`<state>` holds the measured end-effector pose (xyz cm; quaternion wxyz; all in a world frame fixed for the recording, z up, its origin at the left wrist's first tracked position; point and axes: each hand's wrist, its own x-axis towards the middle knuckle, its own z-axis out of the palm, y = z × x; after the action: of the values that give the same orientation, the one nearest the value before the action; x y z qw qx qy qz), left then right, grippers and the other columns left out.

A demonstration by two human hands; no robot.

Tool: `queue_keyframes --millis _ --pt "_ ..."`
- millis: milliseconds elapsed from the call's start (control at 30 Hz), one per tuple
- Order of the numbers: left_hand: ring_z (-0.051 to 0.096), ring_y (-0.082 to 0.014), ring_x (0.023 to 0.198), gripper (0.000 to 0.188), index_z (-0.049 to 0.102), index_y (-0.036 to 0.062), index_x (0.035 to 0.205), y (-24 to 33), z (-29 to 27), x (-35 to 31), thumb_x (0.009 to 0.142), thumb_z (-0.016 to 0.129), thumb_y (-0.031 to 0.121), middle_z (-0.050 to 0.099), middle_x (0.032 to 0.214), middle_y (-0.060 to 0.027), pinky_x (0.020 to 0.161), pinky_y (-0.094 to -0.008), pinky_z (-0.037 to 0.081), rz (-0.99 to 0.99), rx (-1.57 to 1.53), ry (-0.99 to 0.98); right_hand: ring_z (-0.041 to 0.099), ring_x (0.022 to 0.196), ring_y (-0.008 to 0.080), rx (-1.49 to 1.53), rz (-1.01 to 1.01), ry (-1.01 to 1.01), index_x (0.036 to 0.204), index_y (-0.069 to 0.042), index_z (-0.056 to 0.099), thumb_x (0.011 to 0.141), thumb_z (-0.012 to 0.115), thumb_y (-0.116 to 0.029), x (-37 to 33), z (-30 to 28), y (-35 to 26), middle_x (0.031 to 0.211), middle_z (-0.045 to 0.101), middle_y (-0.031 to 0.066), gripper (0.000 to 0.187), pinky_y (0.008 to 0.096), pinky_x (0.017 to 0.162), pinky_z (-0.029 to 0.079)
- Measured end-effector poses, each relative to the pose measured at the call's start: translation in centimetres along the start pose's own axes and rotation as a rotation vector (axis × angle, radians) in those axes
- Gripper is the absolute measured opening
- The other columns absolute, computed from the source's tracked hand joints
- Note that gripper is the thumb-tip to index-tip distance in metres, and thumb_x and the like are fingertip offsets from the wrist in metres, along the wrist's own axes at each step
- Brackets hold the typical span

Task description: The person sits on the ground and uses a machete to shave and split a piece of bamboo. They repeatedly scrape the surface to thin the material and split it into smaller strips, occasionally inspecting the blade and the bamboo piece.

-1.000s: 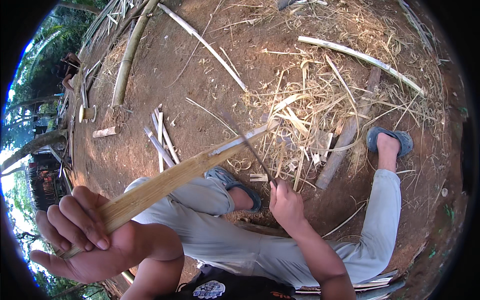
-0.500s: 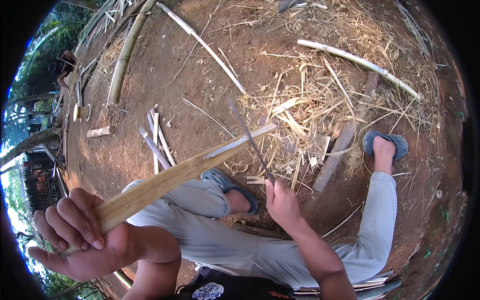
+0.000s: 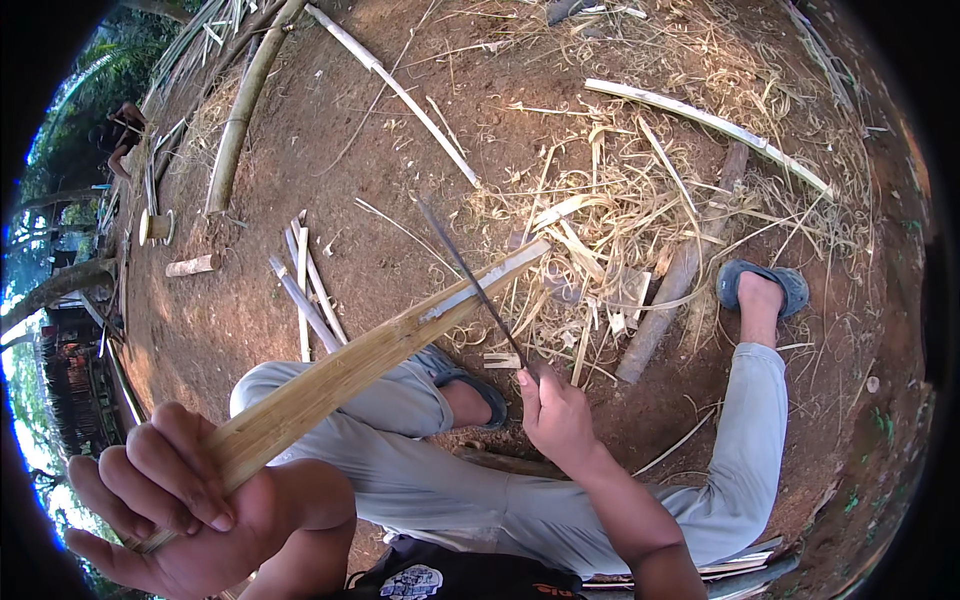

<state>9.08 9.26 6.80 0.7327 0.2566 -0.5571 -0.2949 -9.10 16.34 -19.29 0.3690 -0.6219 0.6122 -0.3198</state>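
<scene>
My left hand, closed around the near end of a long bamboo slat, holds it slanting up and away to the right. Toward its far end the slat carries a pale grey, flat strip along its upper face. In my right hand is a knife with a long, thin, dark blade; my fingers hide its handle. The blade crosses the slat at the grey strip, tip pointing up and left. It appears to lie on the strip, though exact contact is hard to tell.
Curly shavings cover the ground ahead, around a short log. Split bamboo pieces lie beyond, and more sticks are at left. A bamboo pole and a spool are far left. Another person is in the background.
The knife has slid left along the grey strip, toward my left hand, its tip swinging left. My right hand has shifted slightly left with it. The left hand keeps its hold on the slat.
</scene>
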Motion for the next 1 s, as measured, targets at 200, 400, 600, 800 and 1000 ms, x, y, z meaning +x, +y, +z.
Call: queue_keyframes --millis 200,400,600,800,1000 --pt "0.028 -0.0079 0.034 0.042 0.038 0.0167 0.069 0.0 -0.3 0.9 0.103 0.039 0.042 0.035 0.047 0.0023 0.044 -0.0219 0.024 -0.054 0.051 -0.047 0.063 0.055 0.0377 0.026 -0.119 0.063 0.094 0.002 0.059 0.097 0.059 -0.019 0.9 0.7 -0.9 0.063 0.062 0.0190 0.022 0.0465 0.049 0.049" --pt "0.028 -0.0085 0.035 0.043 0.037 0.0172 0.070 -0.7 -1.2 2.1 0.104 0.037 0.044 0.034 0.048 0.0014 0.042 -0.0227 0.023 -0.087 0.090 0.038 0.062 0.057 0.0420 -0.007 0.059 -0.020 0.097 0.004 0.057 0.098 0.057 -0.015 0.7 1.1 -0.5 0.062 0.060 0.0220 0.019 0.0481 0.049 0.047" --pt "0.029 -0.0085 0.036 0.044 0.037 0.0176 0.069 -0.1 -0.6 1.2 0.104 0.036 0.044 0.034 0.048 0.0014 0.046 -0.0220 0.026 -0.072 0.088 -0.020 0.063 0.058 0.0412 -0.064 0.062 -0.056 0.094 0.003 0.059 0.099 0.055 -0.015 1.5 -0.2 -0.6 0.060 0.059 0.0212 0.019 0.0460 0.049 0.048" --pt "0.028 -0.0091 0.035 0.042 0.037 0.0176 0.070 -0.1 -0.7 1.4 0.103 0.038 0.044 0.034 0.049 0.0021 0.046 -0.0223 0.026 -0.132 0.085 -0.034 0.062 0.057 0.0435 -0.075 0.054 -0.022 0.094 0.004 0.057 0.099 0.055 -0.015 1.2 -0.8 -0.8 0.061 0.058 0.0240 0.020 0.0498 0.049 0.047" --pt "0.025 -0.0085 0.035 0.041 0.035 0.0186 0.071 -0.4 0.8 0.9 0.103 0.038 0.044 0.033 0.049 0.0025 0.045 -0.0225 0.024 -0.104 0.055 0.007 0.062 0.053 0.0413 -0.201 0.161 0.010 0.090 0.003 0.057 0.101 0.050 -0.021 3.0 2.7 7.9 0.057 0.059 0.0221 0.028 0.0486 0.047 0.049"
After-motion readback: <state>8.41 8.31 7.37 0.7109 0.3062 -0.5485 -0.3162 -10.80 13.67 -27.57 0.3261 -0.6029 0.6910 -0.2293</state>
